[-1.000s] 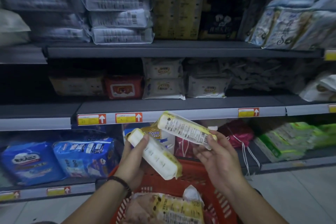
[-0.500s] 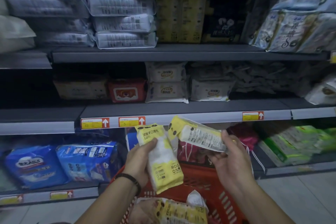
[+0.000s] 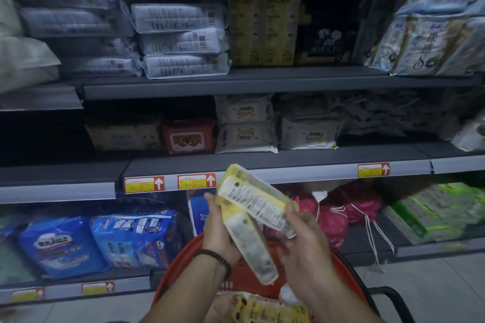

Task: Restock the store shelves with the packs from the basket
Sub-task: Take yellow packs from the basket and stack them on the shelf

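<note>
Just above a red basket (image 3: pixel 173 273) in a dim store aisle, the head view shows a person holding one yellow-and-white soft pack in each of the hands. The left hand (image 3: pixel 219 233) grips the lower pack (image 3: pixel 249 249) by its long side. The right hand (image 3: pixel 304 252) pinches the near end of the upper pack (image 3: pixel 256 202), which lies crossed over the lower one and touches it. More packs (image 3: pixel 270 309) lie in the basket, and the middle shelf (image 3: pixel 301 162) stands beyond. The film-wrapped packs look light, pliant and rather slick, so a hold across the middle seems surer than one by a sealed end.
</note>
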Demonstrator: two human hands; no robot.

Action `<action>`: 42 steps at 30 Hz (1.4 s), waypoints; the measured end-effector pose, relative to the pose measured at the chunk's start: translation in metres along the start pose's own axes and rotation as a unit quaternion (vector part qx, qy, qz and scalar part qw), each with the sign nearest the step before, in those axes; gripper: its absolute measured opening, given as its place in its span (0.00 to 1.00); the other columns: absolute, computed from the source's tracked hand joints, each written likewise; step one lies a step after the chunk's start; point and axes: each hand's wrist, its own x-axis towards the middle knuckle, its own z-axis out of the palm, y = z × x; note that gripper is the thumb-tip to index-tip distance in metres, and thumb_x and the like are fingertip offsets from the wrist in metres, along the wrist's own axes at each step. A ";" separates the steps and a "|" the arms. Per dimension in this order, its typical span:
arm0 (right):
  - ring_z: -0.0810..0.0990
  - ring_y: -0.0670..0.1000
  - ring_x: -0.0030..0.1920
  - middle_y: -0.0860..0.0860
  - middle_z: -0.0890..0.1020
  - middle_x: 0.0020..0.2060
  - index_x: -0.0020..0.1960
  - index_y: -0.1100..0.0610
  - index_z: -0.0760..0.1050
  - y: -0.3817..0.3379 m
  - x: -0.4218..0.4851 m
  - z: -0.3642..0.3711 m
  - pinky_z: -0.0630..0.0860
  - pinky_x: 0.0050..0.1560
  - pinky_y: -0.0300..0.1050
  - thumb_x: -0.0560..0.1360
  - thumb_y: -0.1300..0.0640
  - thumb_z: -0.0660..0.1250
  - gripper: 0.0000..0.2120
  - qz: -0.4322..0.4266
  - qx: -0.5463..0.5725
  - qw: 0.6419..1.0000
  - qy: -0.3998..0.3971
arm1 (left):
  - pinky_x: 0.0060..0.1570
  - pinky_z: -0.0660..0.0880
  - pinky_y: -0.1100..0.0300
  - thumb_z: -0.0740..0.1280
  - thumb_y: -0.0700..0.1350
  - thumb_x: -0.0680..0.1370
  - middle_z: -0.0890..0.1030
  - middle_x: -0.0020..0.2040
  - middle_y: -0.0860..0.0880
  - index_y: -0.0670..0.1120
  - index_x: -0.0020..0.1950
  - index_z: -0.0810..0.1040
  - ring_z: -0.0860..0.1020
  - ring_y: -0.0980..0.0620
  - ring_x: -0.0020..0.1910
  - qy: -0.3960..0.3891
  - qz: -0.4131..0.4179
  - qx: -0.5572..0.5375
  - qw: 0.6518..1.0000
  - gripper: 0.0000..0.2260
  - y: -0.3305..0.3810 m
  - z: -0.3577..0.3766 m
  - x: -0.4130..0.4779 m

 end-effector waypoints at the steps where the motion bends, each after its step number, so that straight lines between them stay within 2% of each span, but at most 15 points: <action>1: 0.87 0.55 0.40 0.59 0.89 0.49 0.46 0.57 0.74 0.010 -0.003 0.005 0.81 0.38 0.47 0.77 0.55 0.73 0.10 0.001 -0.012 1.000 0.000 | 0.71 0.68 0.33 0.60 0.76 0.70 0.78 0.68 0.31 0.42 0.72 0.76 0.78 0.31 0.66 0.011 -0.010 -0.012 1.000 0.45 -0.006 -0.003 0.006; 3: 0.87 0.54 0.37 0.61 0.89 0.47 0.45 0.59 0.72 0.023 -0.009 0.012 0.83 0.35 0.47 0.77 0.56 0.73 0.11 0.003 -0.019 1.000 0.002 | 0.70 0.68 0.31 0.64 0.75 0.69 0.75 0.70 0.31 0.43 0.76 0.71 0.76 0.29 0.68 0.033 -0.018 -0.048 0.998 0.47 -0.011 -0.007 0.015; 6: 0.87 0.54 0.36 0.61 0.89 0.46 0.45 0.59 0.70 0.024 -0.010 0.018 0.83 0.37 0.49 0.79 0.58 0.72 0.11 0.011 -0.004 1.000 0.003 | 0.58 0.77 0.39 0.62 0.75 0.74 0.83 0.57 0.35 0.43 0.70 0.76 0.83 0.34 0.55 0.036 0.007 -0.060 0.997 0.40 -0.007 -0.004 0.009; 8: 0.86 0.54 0.35 0.62 0.89 0.46 0.44 0.58 0.69 0.019 -0.006 0.022 0.83 0.36 0.49 0.79 0.59 0.72 0.12 0.000 0.007 1.000 0.002 | 0.47 0.78 0.46 0.61 0.75 0.74 0.84 0.48 0.37 0.44 0.58 0.82 0.83 0.37 0.45 -0.023 0.046 -0.022 0.998 0.36 -0.003 -0.001 -0.001; 10: 0.84 0.59 0.40 0.64 0.88 0.49 0.47 0.59 0.69 0.015 -0.002 0.024 0.84 0.39 0.52 0.79 0.58 0.72 0.11 -0.011 0.007 1.000 0.005 | 0.47 0.80 0.45 0.67 0.75 0.70 0.84 0.54 0.34 0.41 0.62 0.80 0.83 0.37 0.48 -0.094 0.071 0.042 0.992 0.39 -0.006 0.002 -0.013; 13: 0.86 0.63 0.49 0.66 0.87 0.53 0.52 0.64 0.72 0.010 0.002 0.025 0.84 0.45 0.56 0.77 0.55 0.73 0.15 -0.020 0.026 0.999 0.001 | 0.48 0.82 0.45 0.82 0.53 0.66 0.82 0.61 0.34 0.47 0.70 0.66 0.83 0.38 0.54 -0.174 0.131 0.098 0.971 0.39 -0.006 -0.002 -0.017; 16: 0.86 0.69 0.57 0.67 0.86 0.56 0.63 0.69 0.72 0.009 0.003 0.024 0.84 0.56 0.66 0.76 0.53 0.73 0.25 -0.004 0.062 0.998 -0.022 | 0.54 0.82 0.46 0.82 0.37 0.61 0.82 0.61 0.35 0.46 0.67 0.65 0.84 0.39 0.58 -0.197 0.160 0.184 0.950 0.39 0.002 -0.005 -0.018; 18: 0.87 0.67 0.54 0.66 0.86 0.55 0.58 0.66 0.74 0.005 0.001 0.023 0.86 0.46 0.60 0.75 0.53 0.73 0.21 0.006 0.062 0.998 -0.019 | 0.56 0.82 0.43 0.81 0.35 0.62 0.82 0.61 0.34 0.42 0.65 0.68 0.84 0.38 0.58 -0.201 0.168 0.197 0.945 0.36 0.008 -0.007 -0.020; 20: 0.86 0.62 0.48 0.64 0.87 0.53 0.51 0.60 0.75 -0.001 0.002 0.021 0.84 0.35 0.50 0.72 0.52 0.74 0.15 -0.001 0.049 0.999 -0.010 | 0.58 0.82 0.42 0.81 0.34 0.66 0.83 0.61 0.37 0.45 0.65 0.72 0.83 0.38 0.60 -0.199 0.184 0.207 0.940 0.31 0.014 -0.006 -0.025; 24: 0.82 0.52 0.41 0.54 0.89 0.45 0.43 0.53 0.74 -0.016 0.009 0.017 0.79 0.44 0.51 0.68 0.49 0.75 0.11 -0.041 0.030 0.999 0.001 | 0.53 0.83 0.53 0.79 0.38 0.69 0.86 0.58 0.52 0.63 0.64 0.78 0.84 0.50 0.59 -0.130 0.205 0.189 0.952 0.29 0.019 -0.001 -0.024; 29: 0.82 0.51 0.41 0.53 0.88 0.44 0.42 0.52 0.74 -0.013 0.015 0.014 0.72 0.56 0.54 0.77 0.53 0.74 0.10 -0.068 -0.007 0.998 -0.007 | 0.60 0.80 0.36 0.75 0.38 0.76 0.81 0.66 0.41 0.54 0.74 0.69 0.84 0.41 0.62 -0.089 0.180 0.096 0.975 0.30 0.018 0.002 -0.023; 32: 0.85 0.54 0.43 0.54 0.89 0.46 0.43 0.54 0.72 -0.010 0.015 0.011 0.76 0.51 0.53 0.79 0.57 0.73 0.11 -0.150 -0.095 0.984 -0.014 | 0.59 0.80 0.37 0.74 0.40 0.72 0.82 0.65 0.39 0.49 0.70 0.69 0.84 0.39 0.61 -0.119 0.175 0.051 0.976 0.28 0.021 0.010 -0.030; 36: 0.81 0.49 0.36 0.59 0.83 0.36 0.40 0.48 0.72 -0.012 0.014 0.009 0.75 0.41 0.45 0.79 0.55 0.75 0.14 -0.213 -0.243 0.943 -0.072 | 0.49 0.83 0.40 0.75 0.46 0.72 0.85 0.62 0.42 0.51 0.70 0.71 0.85 0.38 0.57 -0.088 0.166 0.014 0.982 0.27 0.019 0.023 -0.041; 40: 0.74 0.44 0.31 0.57 0.78 0.36 0.48 0.50 0.73 -0.021 0.014 0.009 0.70 0.32 0.34 0.82 0.55 0.72 0.08 -0.237 -0.318 0.907 -0.140 | 0.46 0.84 0.42 0.75 0.45 0.78 0.87 0.57 0.40 0.46 0.68 0.75 0.86 0.37 0.54 -0.036 0.151 -0.013 0.988 0.20 0.025 0.029 -0.047; 42: 0.71 0.46 0.28 0.55 0.79 0.37 0.54 0.45 0.73 -0.026 0.009 0.007 0.69 0.30 0.38 0.83 0.54 0.69 0.07 -0.240 -0.326 0.901 -0.159 | 0.48 0.84 0.41 0.75 0.44 0.78 0.86 0.59 0.40 0.47 0.69 0.74 0.86 0.37 0.56 -0.036 0.151 -0.016 0.988 0.21 0.030 0.030 -0.051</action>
